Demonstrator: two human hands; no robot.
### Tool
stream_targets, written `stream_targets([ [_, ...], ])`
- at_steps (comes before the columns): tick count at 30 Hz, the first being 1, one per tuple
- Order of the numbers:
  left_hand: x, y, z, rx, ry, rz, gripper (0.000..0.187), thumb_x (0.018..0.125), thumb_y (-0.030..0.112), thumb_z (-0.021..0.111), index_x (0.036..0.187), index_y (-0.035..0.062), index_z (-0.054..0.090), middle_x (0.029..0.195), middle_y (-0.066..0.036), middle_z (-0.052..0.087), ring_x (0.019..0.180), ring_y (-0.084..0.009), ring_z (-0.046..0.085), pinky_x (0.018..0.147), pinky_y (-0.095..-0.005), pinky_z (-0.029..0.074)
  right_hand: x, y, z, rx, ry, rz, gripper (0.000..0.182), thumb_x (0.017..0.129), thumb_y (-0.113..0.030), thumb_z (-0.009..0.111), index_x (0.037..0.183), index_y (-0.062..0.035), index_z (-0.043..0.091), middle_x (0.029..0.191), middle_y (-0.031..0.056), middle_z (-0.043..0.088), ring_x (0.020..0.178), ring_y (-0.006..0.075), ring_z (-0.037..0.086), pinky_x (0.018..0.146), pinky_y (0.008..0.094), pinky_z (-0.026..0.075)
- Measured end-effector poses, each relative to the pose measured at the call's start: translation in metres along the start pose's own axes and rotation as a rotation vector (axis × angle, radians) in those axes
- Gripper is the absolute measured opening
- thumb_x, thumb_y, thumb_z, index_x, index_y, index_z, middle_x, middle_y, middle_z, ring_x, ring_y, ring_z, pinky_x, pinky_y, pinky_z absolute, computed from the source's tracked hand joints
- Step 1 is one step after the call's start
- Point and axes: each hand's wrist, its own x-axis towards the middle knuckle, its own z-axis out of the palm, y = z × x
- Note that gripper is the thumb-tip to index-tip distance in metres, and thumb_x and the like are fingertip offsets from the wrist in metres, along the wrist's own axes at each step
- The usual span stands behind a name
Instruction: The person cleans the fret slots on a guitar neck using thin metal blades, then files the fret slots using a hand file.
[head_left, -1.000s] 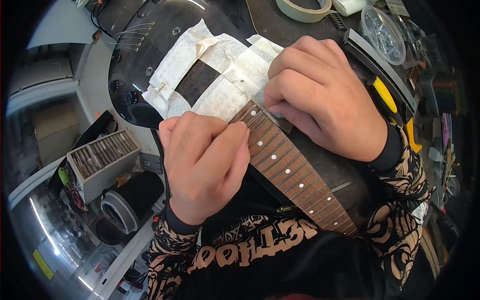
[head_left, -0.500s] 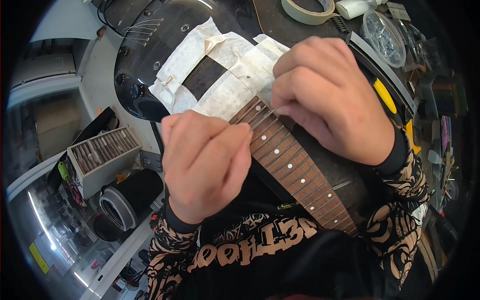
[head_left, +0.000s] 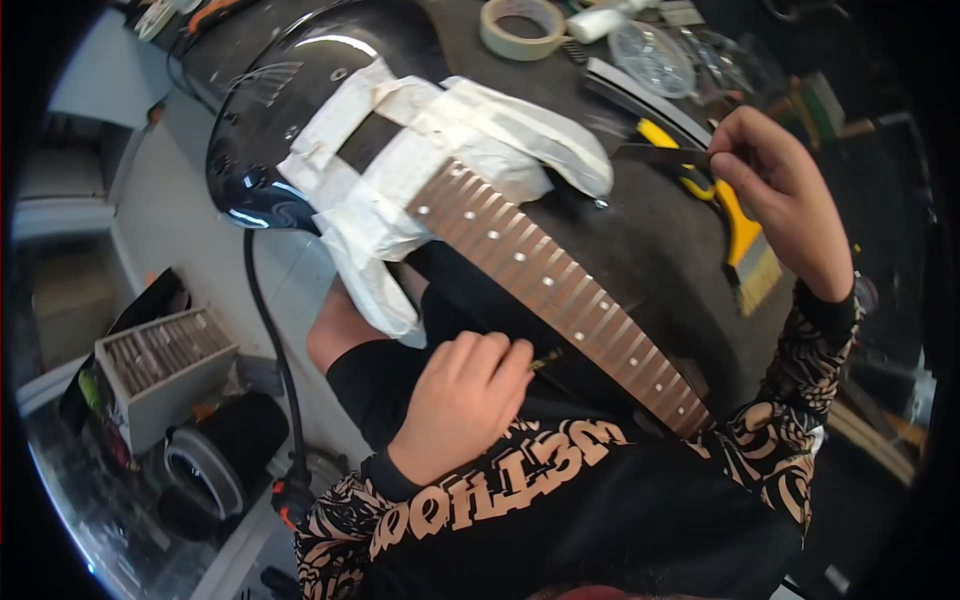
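Black guitar body [head_left: 270,110] is being shown lying on the dark surface [head_left: 640,250], its neck [head_left: 560,290] running toward the person and white masking paper [head_left: 430,150] wrapped around the neck joint. A flat dark blade [head_left: 655,153] is being pinched by the right hand [head_left: 780,195] above a yellow-handled brush [head_left: 735,225]. The left hand [head_left: 465,400] is being held curled shut beside the neck; whether anything is in its grip cannot be told.

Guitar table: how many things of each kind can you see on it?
Guitars: 1, the black guitar with the paper-masked body
Tape rolls: 1, the tape roll
Clear tubs: 1, the clear tub
Yellow-handled brushes: 1, the yellow brush
Dark flat tools: 1, the dark tool in the right hand
Total: 5
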Motion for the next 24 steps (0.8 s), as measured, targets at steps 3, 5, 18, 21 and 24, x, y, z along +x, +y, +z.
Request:
stream_targets([
  [3,0.013,0.003,0.006,-0.009,0.049,-0.015,0.042,0.095,0.013,0.092,0.132,0.0021,0.075,0.12,-0.013,0.069,0.106,-0.0349,0.07,0.091,-0.047,0.059,-0.026,0.024,-0.014,0.04,-0.009,0.127,0.008,0.116,-0.003,0.072,0.12,0.0026,0.068,0.105,0.0014,0.07,0.102,0.0109,0.066,0.094,0.0298,0.054],
  [5,0.012,0.015,0.005,-0.038,0.072,0.004,0.039,0.096,0.012,0.091,0.13,0.0025,0.075,0.119,-0.013,0.069,0.106,-0.035,0.071,0.091,-0.0475,0.06,-0.057,0.029,-0.017,0.006,-0.014,0.189,0.009,0.115,-0.005,0.073,0.12,0.0015,0.071,0.105,0.0027,0.072,0.102,0.012,0.066,0.094,0.0322,0.055],
  [18,-0.005,0.026,0.017,-0.022,0.015,0.031,0.031,0.092,0.002,0.076,0.123,0.0032,0.074,0.101,-0.013,0.07,0.091,-0.0351,0.078,0.079,-0.0474,0.065,-0.1,0.049,0.041,-0.212,0.206,0.138,0.022,0.11,-0.012,0.076,0.128,0.0006,0.077,0.119,0.016,0.077,0.113,0.0326,0.077,0.101,0.0452,0.06],
  [21,-0.009,0.022,0.018,-0.065,0.026,0.01,0.031,0.092,0.002,0.075,0.123,0.0032,0.073,0.102,-0.014,0.073,0.091,-0.0365,0.079,0.08,-0.048,0.065,-0.097,0.046,0.041,-0.228,0.2,0.125,0.022,0.109,-0.012,0.076,0.127,0.0,0.077,0.121,0.0164,0.077,0.115,0.0336,0.077,0.102,0.0455,0.06],
  [24,-0.013,0.021,0.016,-0.109,0.036,-0.013,0.033,0.092,0.001,0.072,0.125,0.0035,0.073,0.102,-0.016,0.076,0.09,-0.0387,0.08,0.08,-0.0501,0.064,-0.094,0.049,0.032,-0.35,0.245,0.092,0.02,0.109,-0.012,0.077,0.125,-0.0006,0.077,0.12,0.0157,0.077,0.115,0.0341,0.077,0.102,0.0455,0.06],
])
